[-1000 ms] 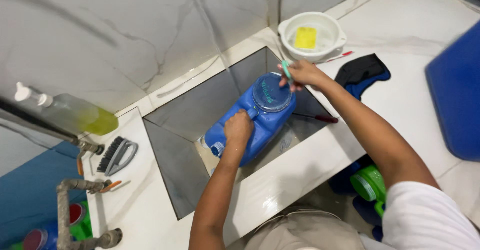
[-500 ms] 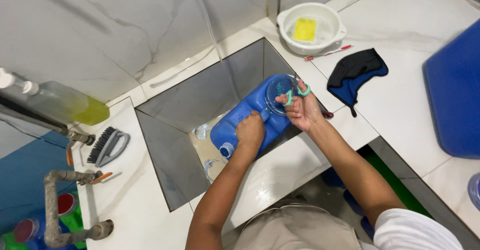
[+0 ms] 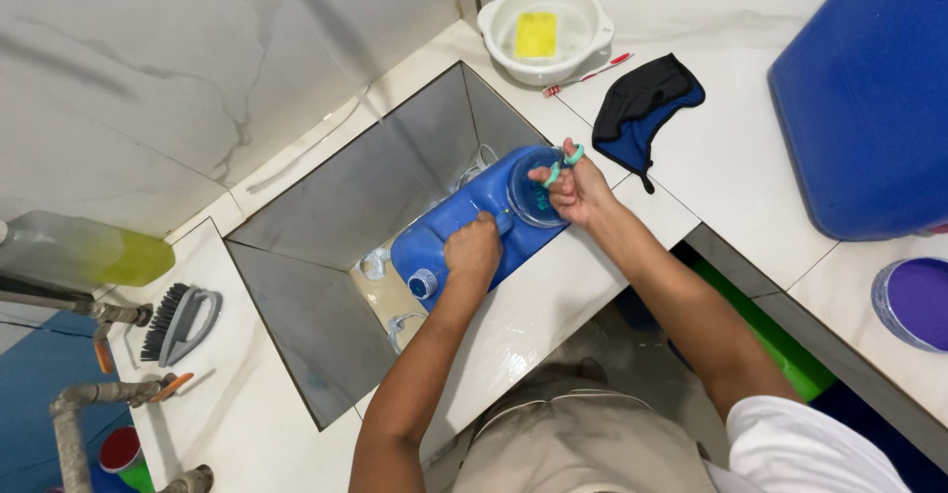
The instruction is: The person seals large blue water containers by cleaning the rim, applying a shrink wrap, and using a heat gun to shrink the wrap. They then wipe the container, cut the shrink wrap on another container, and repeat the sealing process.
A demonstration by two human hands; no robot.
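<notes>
Your blue jug [image 3: 464, 231] lies on its side in the steel sink [image 3: 326, 216], its wide clear lid end propped on the sink's rim and its small threaded neck pointing down into the basin. Your left hand [image 3: 472, 252] presses flat on the jug's upper side, fingers curled loosely over it, steadying rather than gripping. Your right hand [image 3: 573, 189] is at the lid end, fingertips pinched on a small teal tool [image 3: 559, 165]; what kind of tool it is I cannot tell. The jug looks like stiff moulded plastic, probably light if empty, and wet, so likely slippery; the moulded handle or the neck would give a surer hold than the smooth flank. Beyond the sink's far corner sits a white bowl [image 3: 592, 29] with a yellow sponge [image 3: 536, 35], and a dark cloth [image 3: 647, 108] lies beside it. Compared with half a second ago, both hands keep nearly the same places on the jug.
</notes>
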